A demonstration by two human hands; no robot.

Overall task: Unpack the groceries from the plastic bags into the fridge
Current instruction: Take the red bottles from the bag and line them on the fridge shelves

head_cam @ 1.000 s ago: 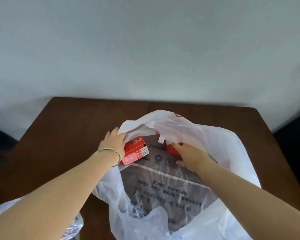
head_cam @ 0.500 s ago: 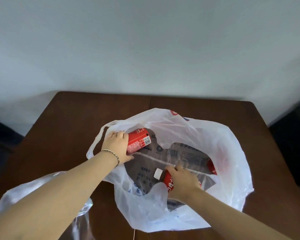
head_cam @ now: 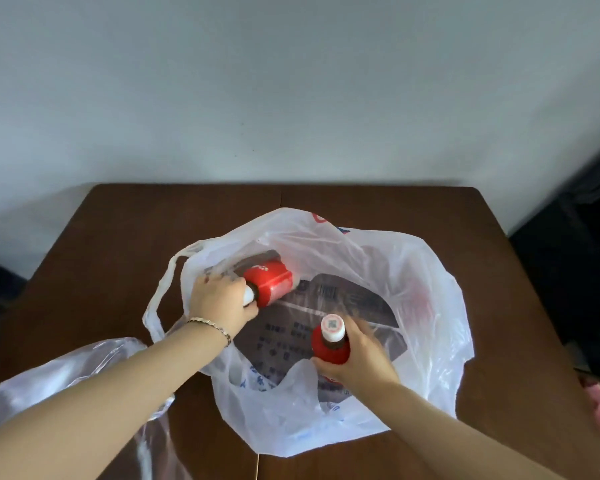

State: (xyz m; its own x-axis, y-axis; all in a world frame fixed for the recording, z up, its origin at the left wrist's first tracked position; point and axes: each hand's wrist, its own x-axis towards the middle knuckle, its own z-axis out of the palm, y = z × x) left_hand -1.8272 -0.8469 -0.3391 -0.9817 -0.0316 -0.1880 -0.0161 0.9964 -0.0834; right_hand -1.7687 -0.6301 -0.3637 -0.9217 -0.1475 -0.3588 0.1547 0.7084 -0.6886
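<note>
While hands (head_cam: 219,301) (head_cam: 362,356) grip bottles (head_cam: 272,282) (head_cam: 329,346), bag rim (head_cam: 286,216) (white) gapes.

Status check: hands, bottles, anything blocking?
Left hand grips tilted red bottle by its neck, inside white bag. Right hand grips upright red bottle, cap up. Neither out yet; bag rim slack around them.

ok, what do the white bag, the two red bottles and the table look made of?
White bag: thin plastic film, semi-translucent, crinkled; print shows through.
Far red bottle and near red bottle: probably plastic, glossy red sleeves; white cap looks matte plastic.
Table: dark brown wood or laminate, smooth satin sheen; can't tell which.
</note>
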